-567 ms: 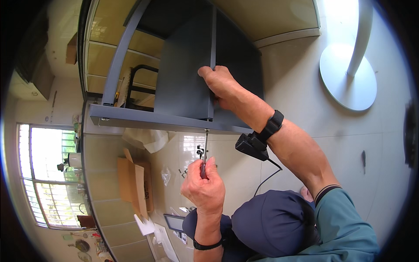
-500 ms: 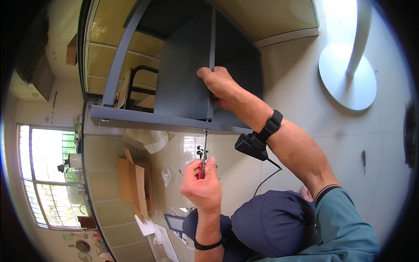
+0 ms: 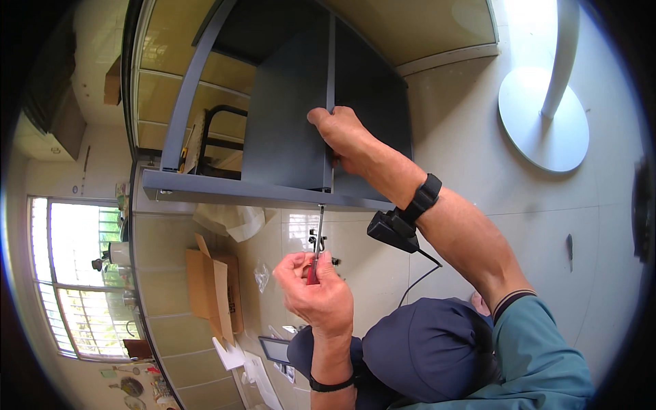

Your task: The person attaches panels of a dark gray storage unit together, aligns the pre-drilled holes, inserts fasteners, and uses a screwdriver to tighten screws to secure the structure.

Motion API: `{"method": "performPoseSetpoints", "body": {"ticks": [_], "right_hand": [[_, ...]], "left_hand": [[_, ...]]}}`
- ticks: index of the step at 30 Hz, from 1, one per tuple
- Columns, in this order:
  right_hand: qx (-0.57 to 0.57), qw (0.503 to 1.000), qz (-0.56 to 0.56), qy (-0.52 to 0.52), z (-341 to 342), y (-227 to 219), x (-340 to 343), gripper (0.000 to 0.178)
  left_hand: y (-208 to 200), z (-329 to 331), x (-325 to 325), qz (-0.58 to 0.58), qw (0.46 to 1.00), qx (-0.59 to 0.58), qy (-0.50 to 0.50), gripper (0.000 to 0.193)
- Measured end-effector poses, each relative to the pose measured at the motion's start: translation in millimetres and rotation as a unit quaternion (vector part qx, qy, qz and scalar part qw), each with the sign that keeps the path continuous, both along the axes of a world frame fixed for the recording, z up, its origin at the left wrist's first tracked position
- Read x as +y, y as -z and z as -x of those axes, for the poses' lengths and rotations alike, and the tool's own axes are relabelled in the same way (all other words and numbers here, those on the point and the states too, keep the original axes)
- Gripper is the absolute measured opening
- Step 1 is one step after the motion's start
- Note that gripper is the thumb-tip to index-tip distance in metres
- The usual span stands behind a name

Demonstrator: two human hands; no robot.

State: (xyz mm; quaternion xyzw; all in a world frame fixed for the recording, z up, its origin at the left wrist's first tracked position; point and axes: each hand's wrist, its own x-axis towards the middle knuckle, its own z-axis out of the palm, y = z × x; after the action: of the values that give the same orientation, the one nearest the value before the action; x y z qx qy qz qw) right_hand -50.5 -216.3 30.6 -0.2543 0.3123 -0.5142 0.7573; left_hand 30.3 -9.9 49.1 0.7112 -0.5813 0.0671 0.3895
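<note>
My left hand is closed around the red handle of a screwdriver. Its metal shaft points up, and the tip meets the outer side of a dark grey metal rail. That rail belongs to a grey piece of furniture with wide dark panels and a narrow crossbar. Higher up, my right hand grips the crossbar near its middle, the thumb to the left. Some of its fingers are hidden behind the bar. A screw at the driver's tip is too small to make out.
Small black parts lie on the tiled floor beyond my left hand. An open cardboard box stands to the left, near a clear plastic bag. At the right are a round white stand base and a dark slim tool.
My left hand has turned on the screwdriver handle, and its fingers have shifted and loosened a little. The driver's tip stays at the rail, and my right hand keeps its hold.
</note>
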Motion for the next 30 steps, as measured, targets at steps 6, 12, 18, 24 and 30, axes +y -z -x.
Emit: {"method": "performPoseSetpoints", "body": {"ticks": [6,12,18,24,30], "right_hand": [[-0.005,1.000,0.003,-0.001,-2,5,-3,0.030],[-0.011,1.000,-0.003,-0.018,-1,-1,1,0.030],[-0.029,0.999,0.022,-0.025,-3,-1,2,0.032],[-0.020,1.000,-0.014,0.019,0,-9,9,0.032],[0.071,0.997,0.018,0.006,12,12,24,0.046]], "left_hand": [[-8,-18,-2,-0.027,0.984,0.170,0.055,0.022],[-30,-31,-5,-0.190,0.740,0.641,0.076,0.028],[-6,-12,-4,-0.008,0.999,-0.008,0.039,0.027],[-8,-16,-4,-0.030,0.998,0.056,0.031,0.028],[-16,-17,-9,-0.111,0.972,0.202,0.053,0.030]]}}
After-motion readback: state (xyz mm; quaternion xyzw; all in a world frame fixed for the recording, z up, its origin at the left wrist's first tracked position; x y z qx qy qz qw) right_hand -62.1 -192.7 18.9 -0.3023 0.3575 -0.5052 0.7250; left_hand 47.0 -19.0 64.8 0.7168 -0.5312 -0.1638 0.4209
